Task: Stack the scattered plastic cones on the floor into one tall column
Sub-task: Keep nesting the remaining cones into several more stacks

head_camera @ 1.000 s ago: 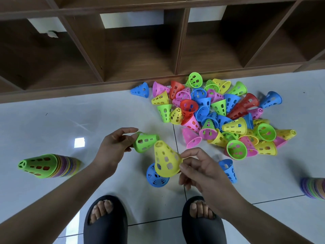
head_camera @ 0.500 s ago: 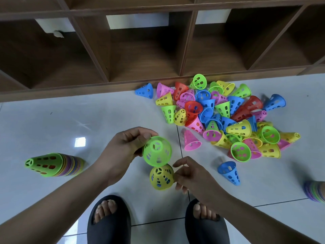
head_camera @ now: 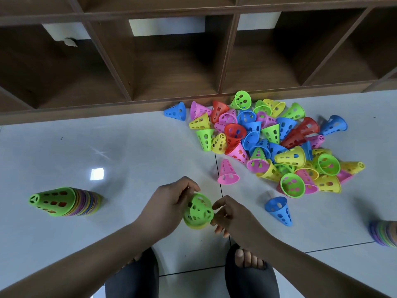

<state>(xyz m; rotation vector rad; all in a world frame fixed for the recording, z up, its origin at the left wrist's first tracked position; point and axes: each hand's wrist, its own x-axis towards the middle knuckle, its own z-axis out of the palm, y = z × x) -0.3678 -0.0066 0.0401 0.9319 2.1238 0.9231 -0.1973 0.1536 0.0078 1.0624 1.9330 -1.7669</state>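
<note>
A green perforated cone (head_camera: 198, 208) sits nested over a yellow cone (head_camera: 196, 225), whose rim shows just below it, above the floor in front of me. My left hand (head_camera: 169, 203) grips the green cone from the left. My right hand (head_camera: 231, 214) pinches the pair's right edge. A heap of scattered cones (head_camera: 268, 143) in several colours lies on the floor at the right, below the shelf. A single pink cone (head_camera: 227, 172) and a blue cone (head_camera: 279, 209) lie apart from the heap.
A tall stack of cones topped with green (head_camera: 64, 202) lies on its side at the left. Part of another stack (head_camera: 384, 233) shows at the right edge. A wooden cubby shelf (head_camera: 171, 61) runs along the back. My two sandalled feet (head_camera: 247, 274) are below.
The green cone in my left hand came down over the yellow cone in my right hand, and the two are now nested. The blue cone under them is out of sight.
</note>
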